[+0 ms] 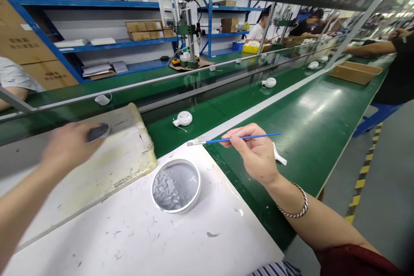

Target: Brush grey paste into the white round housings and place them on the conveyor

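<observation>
My right hand point(257, 153) pinches a thin blue-handled brush point(239, 139), its bristle tip pointing left over the white board's far edge. Something white sticks out from under this hand. My left hand point(69, 144) is blurred by motion and closed on a small dark grey part point(98, 132), held over a stained foam pad point(129, 155). A round white tub of grey paste point(176, 184) sits on the white board point(145, 233) between both hands.
A green conveyor belt point(307, 108) runs away to the right, carrying small white round devices point(183, 118) with cords. A cardboard tray point(355, 72) lies on the bench. Other people sit far along the line and at the left; blue shelves hold boxes.
</observation>
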Demonstrator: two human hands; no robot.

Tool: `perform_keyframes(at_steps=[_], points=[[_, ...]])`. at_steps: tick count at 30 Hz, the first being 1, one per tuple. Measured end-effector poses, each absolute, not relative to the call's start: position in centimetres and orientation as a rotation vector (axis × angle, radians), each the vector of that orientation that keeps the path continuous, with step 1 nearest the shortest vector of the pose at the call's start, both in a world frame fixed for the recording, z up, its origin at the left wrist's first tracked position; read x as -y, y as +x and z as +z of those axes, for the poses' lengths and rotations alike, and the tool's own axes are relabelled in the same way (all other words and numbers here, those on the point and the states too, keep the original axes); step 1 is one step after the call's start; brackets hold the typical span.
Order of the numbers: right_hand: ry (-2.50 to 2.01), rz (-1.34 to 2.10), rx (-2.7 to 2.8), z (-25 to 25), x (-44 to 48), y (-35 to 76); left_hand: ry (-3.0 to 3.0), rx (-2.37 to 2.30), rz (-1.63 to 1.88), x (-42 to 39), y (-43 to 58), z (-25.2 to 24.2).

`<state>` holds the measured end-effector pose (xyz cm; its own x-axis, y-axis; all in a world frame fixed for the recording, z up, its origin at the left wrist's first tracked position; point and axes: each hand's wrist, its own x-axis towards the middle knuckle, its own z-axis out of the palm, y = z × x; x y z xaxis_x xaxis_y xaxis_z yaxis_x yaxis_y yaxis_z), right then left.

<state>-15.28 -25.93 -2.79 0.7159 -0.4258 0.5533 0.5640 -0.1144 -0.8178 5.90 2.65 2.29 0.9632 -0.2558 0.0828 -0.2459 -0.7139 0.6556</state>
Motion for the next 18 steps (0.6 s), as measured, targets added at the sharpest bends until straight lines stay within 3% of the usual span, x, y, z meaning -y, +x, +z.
perform_keyframes(at_steps=[9, 13, 18], points=[[-1.528, -0.676, 0.169, -4.2, 25.2, -16.3, 2.638, 0.57, -0.248, 17.5, 11.6, -5.5], [-1.64, -0.598, 0.228, -4.5, 24.5, -16.1, 2.514, 0.497, -0.329, 17.4, 12.4, -5.5], [-1.678, -0.527, 0.226, -4.4, 23.7, -14.9, 2.117, 0.356, -0.263, 9.3, 11.5, -1.8]])
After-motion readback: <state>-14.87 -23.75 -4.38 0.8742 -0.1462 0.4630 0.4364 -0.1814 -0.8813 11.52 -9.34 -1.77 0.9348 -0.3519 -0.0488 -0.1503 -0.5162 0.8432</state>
